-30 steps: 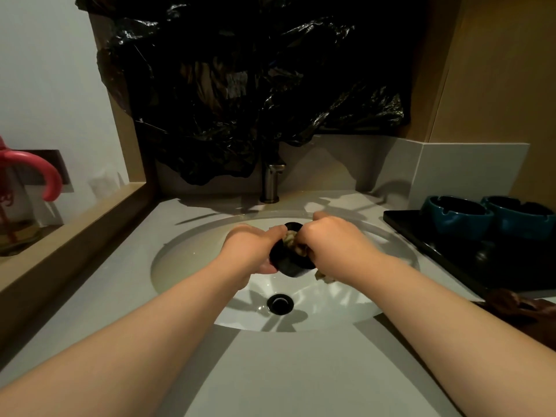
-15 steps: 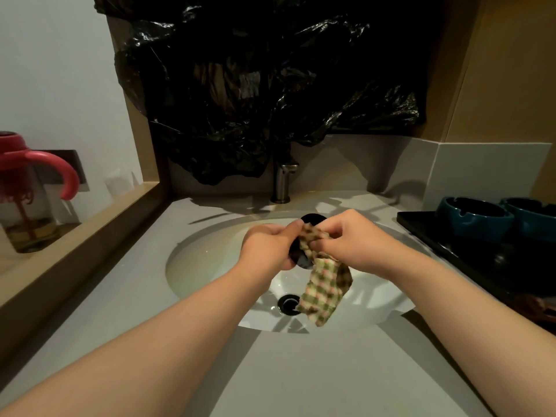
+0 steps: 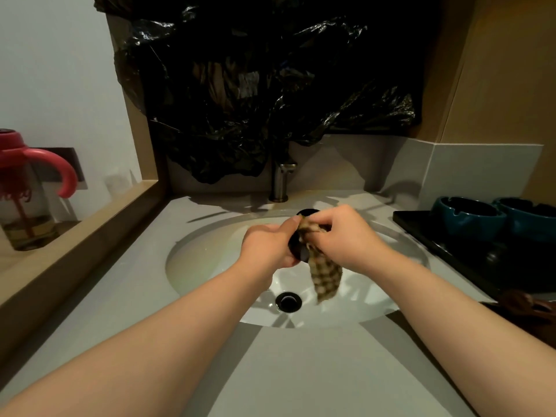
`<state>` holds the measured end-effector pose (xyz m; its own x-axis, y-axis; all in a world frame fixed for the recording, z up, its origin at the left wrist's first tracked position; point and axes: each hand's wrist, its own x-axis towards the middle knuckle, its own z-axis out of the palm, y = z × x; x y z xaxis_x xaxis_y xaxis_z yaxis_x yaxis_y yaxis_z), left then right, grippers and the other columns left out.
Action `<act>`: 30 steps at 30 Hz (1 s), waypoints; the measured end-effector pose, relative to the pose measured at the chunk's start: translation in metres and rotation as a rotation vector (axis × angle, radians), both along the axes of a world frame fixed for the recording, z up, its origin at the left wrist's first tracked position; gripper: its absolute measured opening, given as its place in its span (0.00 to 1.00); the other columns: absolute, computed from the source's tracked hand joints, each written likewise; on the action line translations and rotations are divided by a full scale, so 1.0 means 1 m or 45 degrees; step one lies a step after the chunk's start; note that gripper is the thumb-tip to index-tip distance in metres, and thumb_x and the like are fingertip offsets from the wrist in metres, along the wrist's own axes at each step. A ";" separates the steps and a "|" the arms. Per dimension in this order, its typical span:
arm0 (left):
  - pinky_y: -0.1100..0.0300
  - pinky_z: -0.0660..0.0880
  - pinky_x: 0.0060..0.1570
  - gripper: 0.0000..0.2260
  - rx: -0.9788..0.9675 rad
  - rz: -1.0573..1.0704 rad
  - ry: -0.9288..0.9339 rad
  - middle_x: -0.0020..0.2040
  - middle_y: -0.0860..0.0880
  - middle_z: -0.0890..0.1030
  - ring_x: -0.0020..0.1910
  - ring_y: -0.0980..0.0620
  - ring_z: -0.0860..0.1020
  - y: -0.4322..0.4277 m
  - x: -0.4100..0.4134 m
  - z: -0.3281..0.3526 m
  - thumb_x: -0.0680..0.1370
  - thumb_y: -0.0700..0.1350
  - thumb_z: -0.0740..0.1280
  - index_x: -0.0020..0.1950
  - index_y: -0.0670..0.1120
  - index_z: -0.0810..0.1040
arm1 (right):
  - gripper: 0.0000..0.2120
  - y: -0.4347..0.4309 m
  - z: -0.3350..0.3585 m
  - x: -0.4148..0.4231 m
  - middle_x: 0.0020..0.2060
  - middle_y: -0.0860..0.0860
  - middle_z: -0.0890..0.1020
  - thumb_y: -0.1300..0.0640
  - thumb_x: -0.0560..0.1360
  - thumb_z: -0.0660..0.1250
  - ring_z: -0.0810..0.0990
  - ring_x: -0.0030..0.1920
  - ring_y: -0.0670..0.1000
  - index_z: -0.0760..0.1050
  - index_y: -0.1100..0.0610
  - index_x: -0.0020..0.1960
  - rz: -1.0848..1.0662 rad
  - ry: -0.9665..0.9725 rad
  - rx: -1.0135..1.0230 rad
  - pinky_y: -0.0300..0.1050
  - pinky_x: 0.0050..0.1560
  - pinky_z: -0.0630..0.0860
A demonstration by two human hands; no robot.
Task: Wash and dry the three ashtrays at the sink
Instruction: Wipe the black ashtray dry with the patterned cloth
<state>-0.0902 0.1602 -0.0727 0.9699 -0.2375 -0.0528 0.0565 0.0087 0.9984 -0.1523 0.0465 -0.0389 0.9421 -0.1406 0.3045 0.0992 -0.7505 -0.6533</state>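
Over the white sink basin (image 3: 210, 266), my left hand (image 3: 267, 248) grips a dark round ashtray (image 3: 298, 249), tilted on its side and mostly hidden between my hands. My right hand (image 3: 346, 236) pinches a checked cloth (image 3: 326, 275) against the ashtray; the cloth's free end hangs down toward the drain (image 3: 288, 301). Two teal ashtrays (image 3: 467, 216) (image 3: 529, 219) stand side by side on a black tray (image 3: 421, 227) at the right of the counter.
A metal faucet (image 3: 281, 183) rises behind the basin under a hanging black plastic bag (image 3: 255, 94). A red-lidded cup (image 3: 27, 191) stands on the wooden ledge at the left. A brown object (image 3: 529, 305) lies at the right counter edge.
The cloth, bunched in my right hand a second ago, now hangs loose below the ashtray. The view has shifted slightly; both hands stay over the basin.
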 end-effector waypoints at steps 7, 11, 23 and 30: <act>0.47 0.81 0.51 0.10 0.126 0.080 -0.064 0.37 0.44 0.83 0.37 0.42 0.84 0.001 0.000 0.000 0.74 0.50 0.72 0.40 0.44 0.79 | 0.13 -0.001 0.011 -0.009 0.39 0.52 0.78 0.69 0.71 0.60 0.73 0.32 0.48 0.79 0.55 0.42 0.024 0.371 -0.727 0.40 0.32 0.72; 0.45 0.81 0.50 0.15 0.290 0.018 -0.038 0.31 0.44 0.75 0.31 0.44 0.79 0.003 -0.001 0.003 0.75 0.52 0.70 0.39 0.40 0.76 | 0.07 -0.010 -0.001 0.001 0.43 0.52 0.76 0.66 0.70 0.64 0.69 0.41 0.51 0.77 0.56 0.42 -0.097 0.084 -1.102 0.44 0.37 0.69; 0.49 0.82 0.46 0.15 0.334 0.148 0.043 0.40 0.40 0.82 0.35 0.41 0.84 0.009 -0.004 0.004 0.74 0.52 0.71 0.44 0.39 0.78 | 0.09 -0.007 -0.008 -0.004 0.35 0.52 0.81 0.65 0.73 0.62 0.79 0.36 0.49 0.81 0.58 0.43 0.025 0.344 -0.236 0.41 0.36 0.76; 0.54 0.81 0.32 0.17 -0.005 0.115 0.441 0.60 0.35 0.79 0.48 0.39 0.83 0.021 0.004 0.005 0.77 0.47 0.70 0.61 0.39 0.75 | 0.18 -0.021 0.009 -0.019 0.48 0.48 0.78 0.71 0.74 0.59 0.76 0.40 0.41 0.80 0.51 0.48 -0.119 -0.167 0.219 0.25 0.33 0.71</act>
